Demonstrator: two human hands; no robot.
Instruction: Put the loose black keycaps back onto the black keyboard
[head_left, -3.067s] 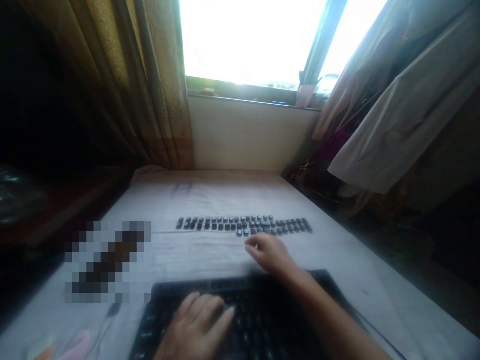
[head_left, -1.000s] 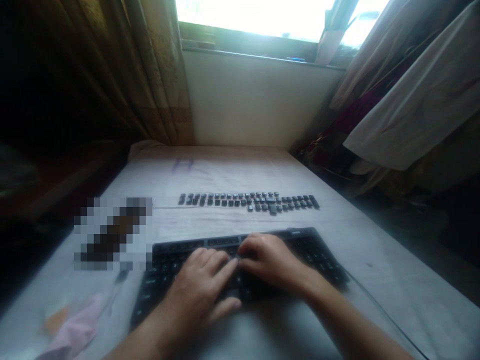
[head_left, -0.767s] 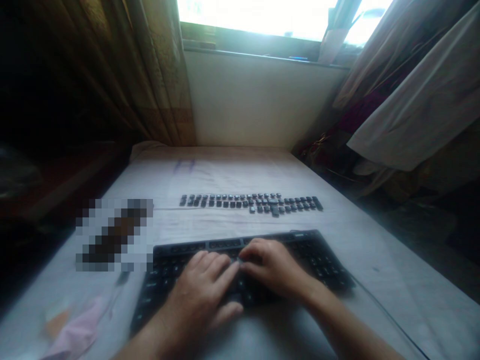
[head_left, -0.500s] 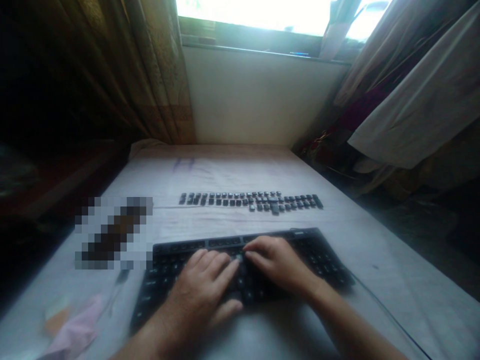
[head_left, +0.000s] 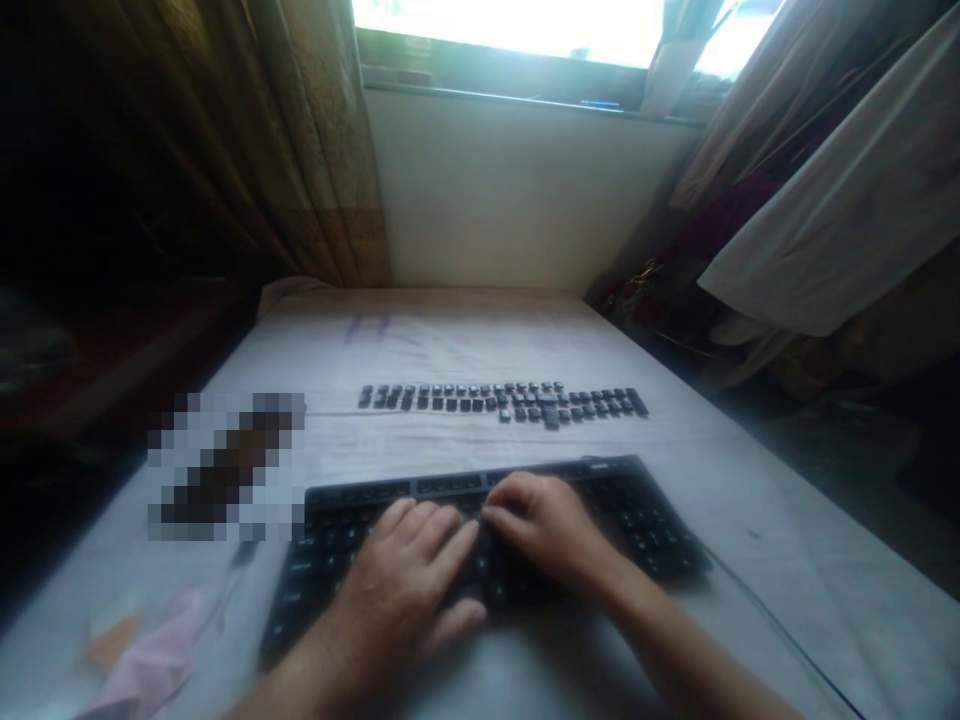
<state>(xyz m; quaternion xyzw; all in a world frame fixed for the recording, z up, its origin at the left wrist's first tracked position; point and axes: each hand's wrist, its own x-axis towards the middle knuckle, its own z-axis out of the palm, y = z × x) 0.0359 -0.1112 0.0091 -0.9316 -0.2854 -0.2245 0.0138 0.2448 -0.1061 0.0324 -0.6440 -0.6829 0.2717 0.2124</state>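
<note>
A black keyboard lies slightly tilted on the pale cloth, its cable running off to the lower right. My left hand rests over its left and middle part, fingers spread on the keys. My right hand is at the middle of the keyboard, thumb and index finger pinched together close to my left index fingertip. Whatever the pinch holds is too small to make out. Beyond the keyboard, loose black keycaps lie in uneven rows on the cloth.
A blurred-out dark object lies left of the keyboard, with a small dark tool below it. A pink cloth is at the lower left. Curtains and hanging cloth flank the bed-like surface.
My right hand's pinched fingertips have shifted slightly left, nearer my left index finger. My left hand has stayed nearly in place on the keyboard.
</note>
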